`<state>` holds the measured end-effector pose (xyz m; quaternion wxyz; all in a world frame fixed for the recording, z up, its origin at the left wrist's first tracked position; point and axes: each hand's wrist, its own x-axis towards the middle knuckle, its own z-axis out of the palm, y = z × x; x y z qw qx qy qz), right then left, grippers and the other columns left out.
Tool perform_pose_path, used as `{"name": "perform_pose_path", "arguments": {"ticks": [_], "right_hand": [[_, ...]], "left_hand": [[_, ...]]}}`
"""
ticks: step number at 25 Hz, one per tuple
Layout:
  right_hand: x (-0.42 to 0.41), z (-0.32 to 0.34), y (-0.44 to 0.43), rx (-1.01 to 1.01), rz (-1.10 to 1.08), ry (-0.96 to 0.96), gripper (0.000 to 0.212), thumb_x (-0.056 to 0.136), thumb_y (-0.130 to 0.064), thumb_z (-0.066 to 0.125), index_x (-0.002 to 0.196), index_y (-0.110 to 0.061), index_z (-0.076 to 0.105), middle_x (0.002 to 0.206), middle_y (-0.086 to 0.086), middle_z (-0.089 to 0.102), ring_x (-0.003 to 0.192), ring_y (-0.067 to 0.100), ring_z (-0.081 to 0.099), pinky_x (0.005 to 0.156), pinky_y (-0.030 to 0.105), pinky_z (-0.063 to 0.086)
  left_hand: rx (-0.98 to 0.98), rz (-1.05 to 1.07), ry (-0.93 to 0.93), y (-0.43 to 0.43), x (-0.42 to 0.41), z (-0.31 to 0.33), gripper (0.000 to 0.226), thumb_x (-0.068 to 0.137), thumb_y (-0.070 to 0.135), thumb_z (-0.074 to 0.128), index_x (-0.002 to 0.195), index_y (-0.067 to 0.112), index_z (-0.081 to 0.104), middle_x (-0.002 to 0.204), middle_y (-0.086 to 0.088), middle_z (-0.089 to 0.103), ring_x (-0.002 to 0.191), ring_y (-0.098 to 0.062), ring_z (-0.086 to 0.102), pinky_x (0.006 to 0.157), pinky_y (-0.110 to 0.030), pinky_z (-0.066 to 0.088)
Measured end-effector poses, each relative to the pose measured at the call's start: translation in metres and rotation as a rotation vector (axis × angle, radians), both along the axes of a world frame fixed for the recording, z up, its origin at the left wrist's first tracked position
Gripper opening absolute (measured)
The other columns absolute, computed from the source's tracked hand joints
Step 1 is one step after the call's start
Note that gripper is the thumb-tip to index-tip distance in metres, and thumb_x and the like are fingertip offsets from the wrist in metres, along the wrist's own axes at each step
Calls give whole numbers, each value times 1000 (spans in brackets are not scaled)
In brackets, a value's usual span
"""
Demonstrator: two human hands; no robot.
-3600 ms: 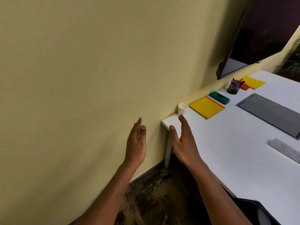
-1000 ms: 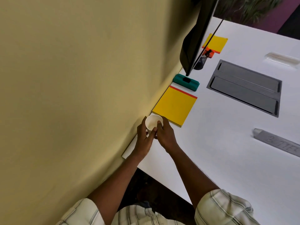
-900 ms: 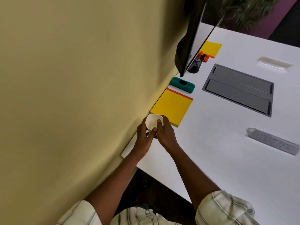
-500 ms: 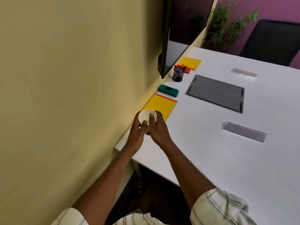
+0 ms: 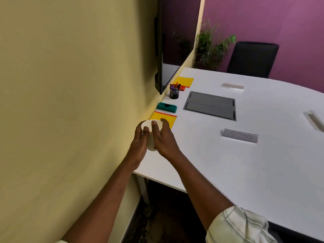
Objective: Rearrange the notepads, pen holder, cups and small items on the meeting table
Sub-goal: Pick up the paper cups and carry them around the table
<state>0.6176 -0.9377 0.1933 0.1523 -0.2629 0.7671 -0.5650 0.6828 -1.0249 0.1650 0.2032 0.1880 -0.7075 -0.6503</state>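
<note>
Both hands held the white cup (image 5: pixel 150 130) by the wall at the table's (image 5: pixel 228 163) near corner: the left hand (image 5: pixel 139 144) wrapped its wall side, the right hand (image 5: pixel 162 139) curled round the other, thumb over the rim. The cup looked tilted and lifted, though whether its base was clear of the top could not be told. Just past it lay a yellow pad (image 5: pixel 171 118), then a green eraser (image 5: pixel 166 107), a pen holder (image 5: pixel 174 92) and a second pad (image 5: pixel 184 81) in a row under the screen (image 5: pixel 162 67). The step in hand seemed to be carrying the cup to a new spot. To do it well, the grip should stay light, since a paper cup will likely crush; the cup should be brought upright, lifted high enough to pass over the pad, and set down flat on bare table, away from the grey hatch (image 5: pixel 210 105).
</note>
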Motion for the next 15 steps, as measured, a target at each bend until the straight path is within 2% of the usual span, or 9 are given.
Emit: {"name": "perform_pose_path", "arguments": {"ticks": [2,3,6,8,10,11,12,13,15], "right_hand": [[12,12,6,10,-31,42,61,97,-50,35,145,-15,23,143,10,41,122,28,47,94,43,49],[17,18,9,6,-42,54,61,97,-50,34,145,-14,23,143,11,41,122,28,48,95,43,49],[40,34,15,-36,-71,37,63,96,-49,37,146,-14,21,145,10,40,126,26,46,101,44,46],[59,45,20,-51,-79,55,65,95,-49,40,147,-14,21,145,9,41,126,25,47,99,42,47],[80,52,30,-77,-109,56,63,94,-48,41,144,-14,24,137,6,47,118,20,51,89,26,52],[92,55,38,-87,-138,72,60,94,-48,41,142,-15,26,129,3,50,112,17,52,80,16,51],[103,58,47,-91,-162,96,59,94,-49,41,140,-16,27,122,0,50,108,15,52,73,11,49],[114,60,55,-87,-182,109,61,92,-52,40,140,-17,27,120,-2,49,107,15,52,72,11,49],[133,64,79,-53,-249,94,72,88,-59,40,144,-18,22,130,3,48,113,20,53,83,26,54]], "left_hand": [[25,-144,49,-4,11,9,54,88,58,32,139,39,32,143,3,45,131,-17,45,105,-36,41],[32,-220,80,-5,17,15,55,91,52,38,142,35,30,144,2,44,132,-17,44,108,-39,38],[-22,-438,105,-16,44,35,72,85,25,68,145,27,28,143,1,45,131,-18,46,104,-36,44],[-90,-524,125,-20,61,49,83,76,14,75,144,24,28,143,0,45,131,-19,46,103,-33,45],[-124,-585,125,-17,73,58,84,74,7,76,143,22,30,141,0,48,129,-20,47,103,-35,45],[-129,-581,132,-10,78,60,83,74,5,77,142,22,32,139,0,49,128,-20,49,102,-38,46],[-140,-550,142,-1,82,62,82,73,4,77,141,22,35,137,1,51,126,-20,50,100,-40,47],[-156,-514,148,9,86,64,80,72,3,77,139,22,37,134,1,53,124,-19,53,99,-41,49],[-159,-479,174,34,92,68,73,71,3,77,132,26,44,127,3,58,117,-16,58,94,-37,52]]}}
